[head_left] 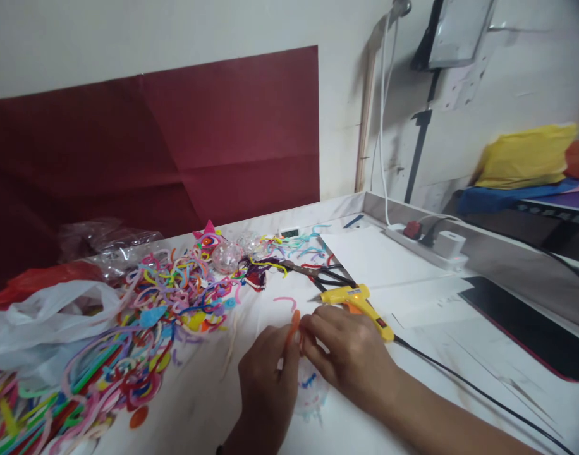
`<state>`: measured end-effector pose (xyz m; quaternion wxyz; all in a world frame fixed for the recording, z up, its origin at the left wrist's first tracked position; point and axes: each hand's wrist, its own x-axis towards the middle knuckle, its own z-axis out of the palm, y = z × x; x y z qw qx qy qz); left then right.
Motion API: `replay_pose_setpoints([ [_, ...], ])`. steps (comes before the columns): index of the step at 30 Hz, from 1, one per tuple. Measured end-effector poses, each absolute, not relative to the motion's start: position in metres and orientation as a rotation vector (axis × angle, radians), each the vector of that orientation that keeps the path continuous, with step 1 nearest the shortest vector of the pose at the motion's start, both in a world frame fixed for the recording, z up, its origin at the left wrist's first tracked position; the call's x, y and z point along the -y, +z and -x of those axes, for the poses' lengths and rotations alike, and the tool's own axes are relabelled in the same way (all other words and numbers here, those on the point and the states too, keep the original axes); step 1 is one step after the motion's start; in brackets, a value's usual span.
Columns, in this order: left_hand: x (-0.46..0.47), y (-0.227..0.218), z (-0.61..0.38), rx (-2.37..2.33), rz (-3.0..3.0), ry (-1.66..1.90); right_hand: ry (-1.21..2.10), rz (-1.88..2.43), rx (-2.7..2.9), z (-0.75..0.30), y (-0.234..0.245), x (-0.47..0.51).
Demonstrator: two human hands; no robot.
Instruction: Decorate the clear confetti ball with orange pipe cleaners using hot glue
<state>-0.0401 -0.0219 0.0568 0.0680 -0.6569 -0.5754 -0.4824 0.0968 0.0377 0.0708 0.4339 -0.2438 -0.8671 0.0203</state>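
My left hand (268,379) and my right hand (349,344) meet at the centre front of the white table. Between their fingertips is an orange fuzzy strip (295,318), like a pipe cleaner, pinched from both sides. Under my hands sits a clear, rounded object (312,395) with blue and pink marks, partly covered by my fingers. A yellow hot glue gun (351,297) lies just beyond my right hand, its black cord trailing to the lower right. Behind it rest black-handled scissors (325,273). A curved pink strip (286,300) lies past my fingertips.
On the left spreads a tangled heap of colourful pipe cleaners (178,284) with a white plastic bag (47,322). A clear decorated ball (227,257) stands behind. White paper (379,256), a power strip (425,248) and a dark flat device (531,328) occupy the right.
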Motion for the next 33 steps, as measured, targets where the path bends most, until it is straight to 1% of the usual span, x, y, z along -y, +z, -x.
replay_pose_setpoints([
  [3,0.021,0.055,0.040,1.668,1.984,-1.379,0.022,0.663,2.162,-0.097,0.070,-0.035],
  [9,0.024,0.053,0.040,1.594,2.012,-1.412,0.226,0.729,1.983,-0.094,0.068,-0.036],
  [12,0.024,0.054,0.040,1.712,2.007,-1.516,0.357,0.757,1.876,-0.093,0.071,-0.039],
  [16,0.022,0.059,0.041,1.933,1.971,-1.733,0.681,0.744,1.988,-0.093,0.080,-0.038],
  [18,0.020,0.060,0.042,2.014,1.975,-1.855,0.788,0.744,2.022,-0.094,0.083,-0.038],
  [20,0.019,0.060,0.042,2.091,1.980,-1.963,0.822,0.727,2.021,-0.096,0.084,-0.038],
  [24,0.018,0.056,0.043,2.185,1.936,-2.114,0.783,0.731,2.013,-0.098,0.084,-0.042],
  [28,0.018,0.055,0.045,2.191,1.976,-2.133,0.829,0.751,2.004,-0.098,0.083,-0.043],
  [30,0.018,0.056,0.045,2.198,1.987,-2.147,0.977,0.745,1.936,-0.097,0.083,-0.044],
  [33,0.018,0.057,0.044,2.248,1.943,-2.219,1.309,0.742,1.752,-0.094,0.082,-0.045],
])
